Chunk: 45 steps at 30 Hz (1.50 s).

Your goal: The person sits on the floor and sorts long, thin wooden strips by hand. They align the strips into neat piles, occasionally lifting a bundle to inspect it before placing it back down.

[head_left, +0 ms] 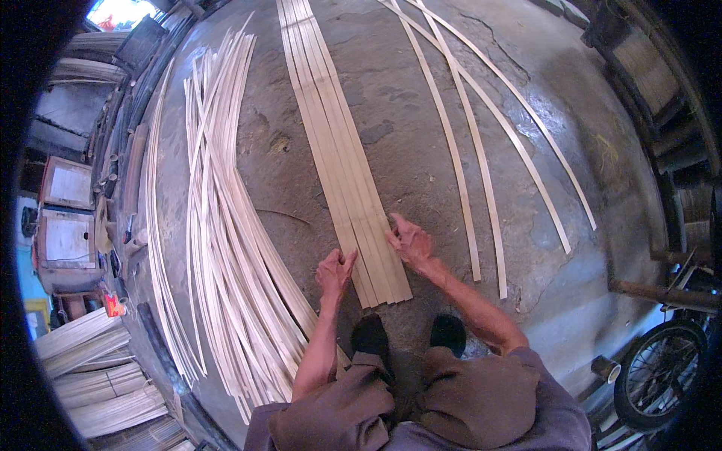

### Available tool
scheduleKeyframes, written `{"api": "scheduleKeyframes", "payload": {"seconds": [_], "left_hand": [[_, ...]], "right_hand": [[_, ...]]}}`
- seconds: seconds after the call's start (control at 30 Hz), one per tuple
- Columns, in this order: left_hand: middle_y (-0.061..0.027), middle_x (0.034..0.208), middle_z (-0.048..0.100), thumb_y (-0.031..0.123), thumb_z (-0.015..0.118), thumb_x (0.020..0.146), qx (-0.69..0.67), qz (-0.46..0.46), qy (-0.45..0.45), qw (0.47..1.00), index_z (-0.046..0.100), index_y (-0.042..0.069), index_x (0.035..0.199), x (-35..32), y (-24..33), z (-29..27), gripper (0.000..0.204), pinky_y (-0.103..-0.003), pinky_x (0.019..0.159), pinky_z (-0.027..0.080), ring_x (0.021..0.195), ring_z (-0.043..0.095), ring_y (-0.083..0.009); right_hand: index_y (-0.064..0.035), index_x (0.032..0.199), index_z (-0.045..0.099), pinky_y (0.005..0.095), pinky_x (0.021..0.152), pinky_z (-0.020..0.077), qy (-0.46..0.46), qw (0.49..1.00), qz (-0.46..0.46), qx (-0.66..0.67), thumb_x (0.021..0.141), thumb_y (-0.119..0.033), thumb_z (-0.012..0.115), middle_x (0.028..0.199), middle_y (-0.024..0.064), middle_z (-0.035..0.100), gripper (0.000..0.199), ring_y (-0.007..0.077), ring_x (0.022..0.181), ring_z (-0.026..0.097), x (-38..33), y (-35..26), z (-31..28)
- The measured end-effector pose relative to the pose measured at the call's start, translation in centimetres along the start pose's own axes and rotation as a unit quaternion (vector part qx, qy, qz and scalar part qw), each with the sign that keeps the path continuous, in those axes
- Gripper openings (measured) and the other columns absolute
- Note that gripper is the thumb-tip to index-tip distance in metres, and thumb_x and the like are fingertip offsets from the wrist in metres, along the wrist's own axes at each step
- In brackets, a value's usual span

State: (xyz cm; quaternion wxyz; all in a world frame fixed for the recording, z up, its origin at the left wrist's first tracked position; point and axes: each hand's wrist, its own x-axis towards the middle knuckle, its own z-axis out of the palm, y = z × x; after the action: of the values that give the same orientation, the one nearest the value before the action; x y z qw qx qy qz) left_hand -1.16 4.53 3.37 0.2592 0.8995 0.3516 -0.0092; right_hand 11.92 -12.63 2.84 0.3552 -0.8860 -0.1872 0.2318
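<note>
Several flat pale bamboo strips (331,135) lie side by side on the concrete floor, running away from me. My left hand (335,270) rests at the left edge of this row near its close end, fingers bent on the outer strip. My right hand (408,242) presses on the right side of the same row, fingers spread over the strips. Neither hand lifts anything. My feet in dark shoes (370,334) stand just behind the strips' ends.
A big loose pile of thin bamboo slivers (218,225) spreads to the left. Three long single strips (481,165) lie to the right. Wooden boxes (66,240) and stacked slats (98,376) sit far left; a wheel (658,368) is at lower right.
</note>
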Motion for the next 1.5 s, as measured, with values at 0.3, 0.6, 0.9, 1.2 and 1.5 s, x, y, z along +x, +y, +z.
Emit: {"api": "scheduleKeyframes", "payload": {"seconds": [0.3,0.6,0.9,1.2,1.5], "left_hand": [[-0.0158,0.066,0.062,0.053,0.064,0.081,-0.002,0.006,-0.005,1.000,0.058,0.006,0.073,0.3,0.0,0.2,0.048,-0.046,0.061,0.048,0.067,0.064,-0.0348],[-0.0186,0.107,0.053,0.039,0.070,0.079,0.038,0.203,0.119,0.971,0.050,0.000,0.121,-1.3,3.9,1.7,0.061,-0.047,0.084,0.043,0.103,0.052,-0.0362],[-0.0204,0.118,0.043,0.029,0.070,0.079,0.061,0.212,0.028,0.975,0.033,-0.003,0.138,-2.1,5.9,3.8,0.077,-0.047,0.091,0.037,0.107,0.045,-0.0375],[-0.0244,0.128,0.045,0.016,0.062,0.085,-0.222,0.222,0.033,0.949,0.028,-0.002,0.142,-2.9,5.8,4.7,0.069,-0.043,0.095,0.040,0.111,0.051,-0.0372],[-0.0119,0.105,0.059,0.008,0.054,0.090,-0.372,0.052,-0.124,0.918,0.034,0.003,0.139,-3.7,7.9,3.6,0.054,-0.034,0.084,0.047,0.095,0.056,-0.0208]], "right_hand": [[-0.0015,0.109,0.062,0.0372,0.070,0.0498,0.112,0.988,-0.027,0.103,0.087,-0.018,0.057,0.087,0.0109,0.066,0.028,0.0247,0.079,0.064,0.9,1.4,2.1],[0.0016,0.106,0.061,0.0335,0.062,0.0488,0.234,0.928,0.039,0.286,0.090,-0.032,0.062,0.073,0.0091,0.062,0.037,0.0191,0.066,0.059,-3.5,-3.5,-9.5],[-0.0071,0.133,0.051,0.0300,0.062,0.0466,0.309,0.940,-0.046,0.138,0.092,-0.027,0.061,0.077,0.0113,0.062,0.046,0.0146,0.066,0.054,-2.4,1.1,-8.5],[-0.0097,0.134,0.049,0.0347,0.066,0.0480,0.255,0.958,0.039,0.125,0.093,-0.028,0.057,0.078,0.0180,0.062,0.046,0.0218,0.069,0.059,-0.8,5.0,-6.8],[-0.0082,0.134,0.049,0.0271,0.055,0.0398,0.305,0.941,0.022,0.141,0.092,-0.026,0.059,0.062,0.0061,0.040,0.046,0.0106,0.059,0.040,-1.5,4.8,-7.1]]}}
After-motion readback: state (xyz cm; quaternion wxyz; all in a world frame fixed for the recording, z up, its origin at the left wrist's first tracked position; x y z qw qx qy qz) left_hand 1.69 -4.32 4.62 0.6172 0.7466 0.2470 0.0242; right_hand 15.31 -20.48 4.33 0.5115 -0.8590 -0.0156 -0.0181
